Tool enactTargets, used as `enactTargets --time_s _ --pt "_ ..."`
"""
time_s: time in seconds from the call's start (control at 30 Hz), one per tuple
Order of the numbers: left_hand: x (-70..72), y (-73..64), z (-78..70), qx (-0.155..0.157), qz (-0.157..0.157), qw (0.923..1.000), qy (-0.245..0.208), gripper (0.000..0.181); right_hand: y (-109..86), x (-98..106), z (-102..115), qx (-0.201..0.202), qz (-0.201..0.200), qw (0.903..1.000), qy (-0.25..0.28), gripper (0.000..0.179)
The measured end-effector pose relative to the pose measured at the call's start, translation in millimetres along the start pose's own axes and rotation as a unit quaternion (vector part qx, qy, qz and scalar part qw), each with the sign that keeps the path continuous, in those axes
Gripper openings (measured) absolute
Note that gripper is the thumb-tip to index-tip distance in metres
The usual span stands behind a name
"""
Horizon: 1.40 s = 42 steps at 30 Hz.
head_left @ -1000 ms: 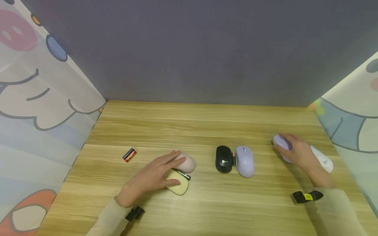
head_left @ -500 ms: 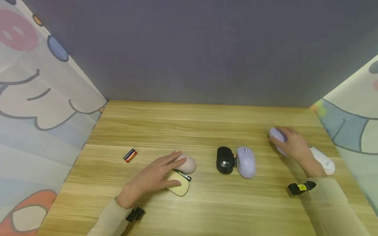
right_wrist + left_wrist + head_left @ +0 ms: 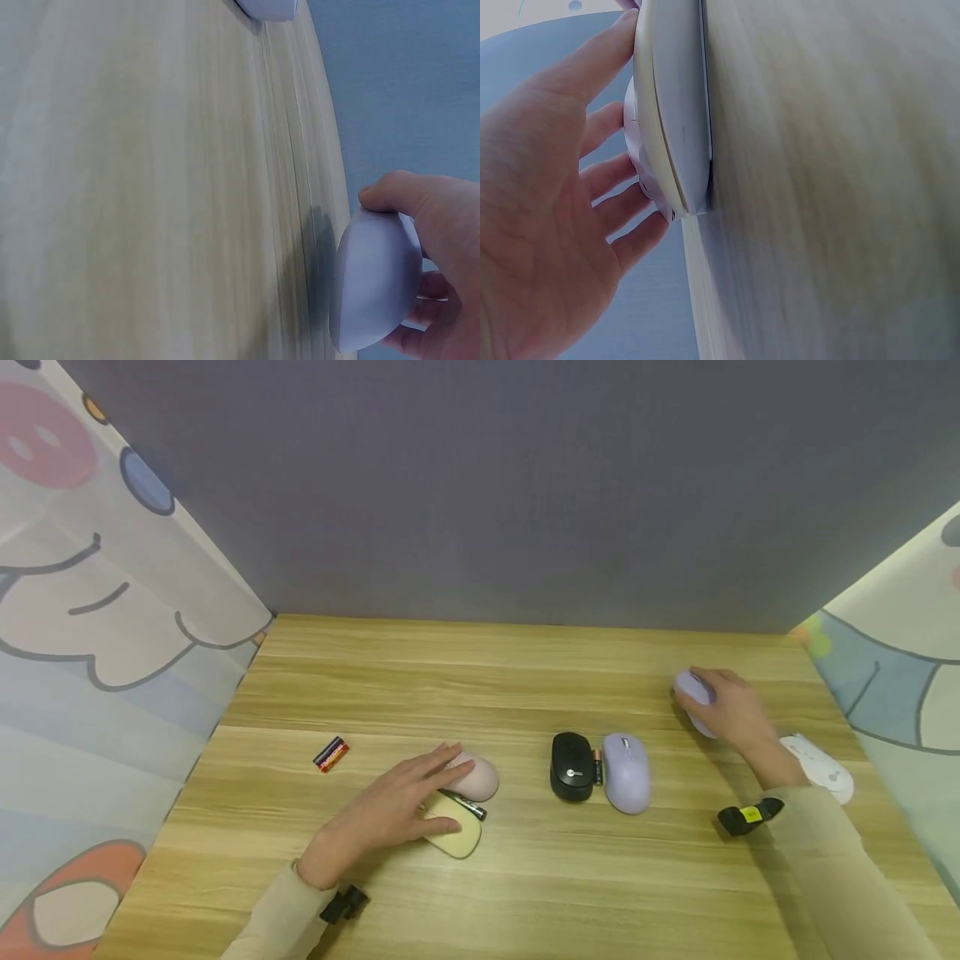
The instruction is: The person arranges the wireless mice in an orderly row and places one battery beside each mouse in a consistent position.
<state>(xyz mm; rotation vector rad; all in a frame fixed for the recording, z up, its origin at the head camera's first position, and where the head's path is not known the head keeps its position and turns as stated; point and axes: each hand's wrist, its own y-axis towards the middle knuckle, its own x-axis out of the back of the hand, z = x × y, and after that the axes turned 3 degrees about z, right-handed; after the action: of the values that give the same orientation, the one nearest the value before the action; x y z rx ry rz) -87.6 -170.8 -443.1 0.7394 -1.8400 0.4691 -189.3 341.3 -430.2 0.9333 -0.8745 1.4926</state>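
left hand (image 3: 393, 800) palm-down, spread; right hand (image 3: 733, 710) curled

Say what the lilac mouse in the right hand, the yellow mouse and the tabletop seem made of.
Lilac mouse: probably plastic, matte; smooth shell, soft shading, no sharp highlights.
Yellow mouse: likely plastic, smooth; a thin seam parts top from paler base.
Tabletop: wood or wood-print laminate, faint sheen; streaky grain fits either.

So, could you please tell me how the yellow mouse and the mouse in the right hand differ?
The yellow mouse is pale yellow; the held mouse is lavender. The yellow mouse lies on the table; the right hand grips the held mouse. Both are computer mice.
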Motion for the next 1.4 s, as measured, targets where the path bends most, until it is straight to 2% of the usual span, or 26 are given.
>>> enactTargets --time_s 0.37,0.67,0.83,1.13,1.4 --pt "-0.2 0.3 0.6 -0.004 -0.002 1.0000 0.000 0.082 19.1 -4.6 9.4 0.009 -0.001 0.9999 0.011 0.065" --pt "-0.7 0.3 0.4 -0.013 -0.013 0.9998 0.000 0.083 29.6 -9.4 15.0 -0.008 0.011 0.9998 0.012 0.068" --pt "-0.7 -0.1 0.7 -0.014 -0.022 0.9997 0.001 0.083 37.1 -11.1 15.6 -0.009 0.003 0.9998 0.017 0.067" --pt "-0.7 0.5 2.2 -0.013 -0.020 0.9997 0.009 0.082 54.0 -12.2 21.9 -0.029 0.020 0.9992 0.020 0.071" --pt "2.9 2.1 0.4 -0.006 -0.009 0.9999 0.002 0.082 69.9 -17.9 30.6 -0.024 0.005 0.9996 0.016 0.068"
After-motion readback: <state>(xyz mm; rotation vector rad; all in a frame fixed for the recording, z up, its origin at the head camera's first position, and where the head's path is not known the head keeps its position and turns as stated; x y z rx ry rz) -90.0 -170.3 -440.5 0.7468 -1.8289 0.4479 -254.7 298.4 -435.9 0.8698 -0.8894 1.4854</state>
